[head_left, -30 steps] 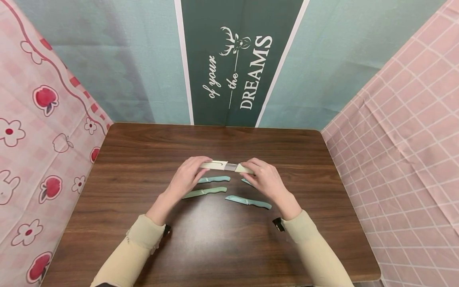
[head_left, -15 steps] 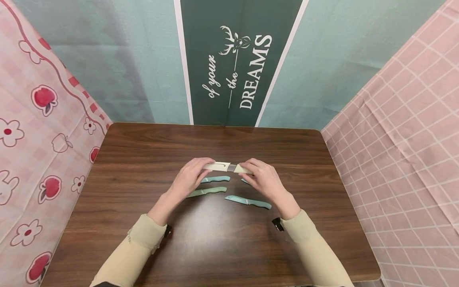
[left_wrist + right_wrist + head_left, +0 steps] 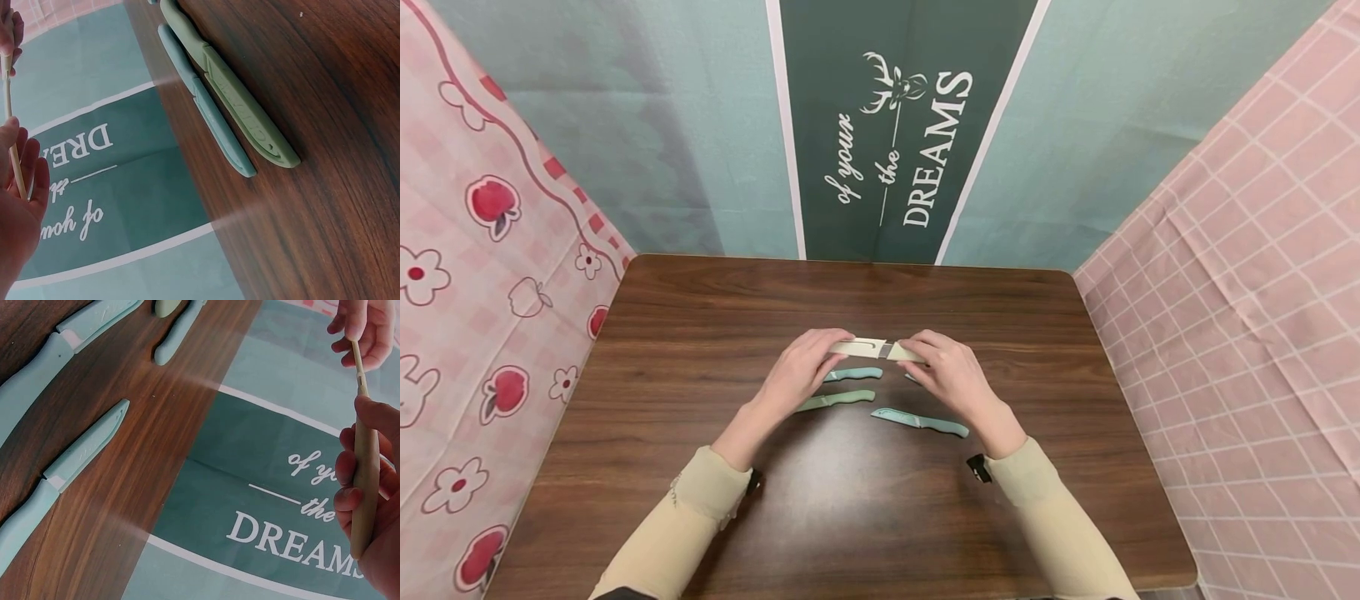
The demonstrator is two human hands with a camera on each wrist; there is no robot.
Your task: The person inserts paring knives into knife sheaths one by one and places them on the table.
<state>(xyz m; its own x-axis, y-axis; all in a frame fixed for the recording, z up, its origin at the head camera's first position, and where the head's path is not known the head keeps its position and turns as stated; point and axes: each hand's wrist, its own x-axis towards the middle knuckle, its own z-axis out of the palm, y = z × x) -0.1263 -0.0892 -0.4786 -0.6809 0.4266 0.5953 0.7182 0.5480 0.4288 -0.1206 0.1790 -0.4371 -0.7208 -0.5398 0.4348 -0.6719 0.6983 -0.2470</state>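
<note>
Above the table, my left hand (image 3: 797, 367) pinches a cream sheath (image 3: 861, 348) between thumb and fingers. My right hand (image 3: 953, 367) grips the handle (image 3: 365, 475) of a cream knife (image 3: 901, 353), fingers curled round it in the right wrist view. The blade sits mostly inside the sheath; only a short grey strip of it (image 3: 886, 350) shows between sheath and handle. Below my left hand lie a light-blue sheathed knife (image 3: 209, 106) and a green sheathed knife (image 3: 244, 106). Near my right hand are two teal sheathed knives, one (image 3: 919, 421) in full view, another (image 3: 911, 378) mostly hidden behind the hand.
The brown wooden table (image 3: 850, 517) has a patterned pink cloth (image 3: 497, 333) on its left and a pink checked cloth (image 3: 1240, 292) on its right. A teal and green lettered curtain (image 3: 880, 167) hangs behind the far edge.
The sheath in my left hand has moved right toward the handle, so the bare strip of blade has become shorter. My right hand stays nearly in place; the knives on the table have not moved.
</note>
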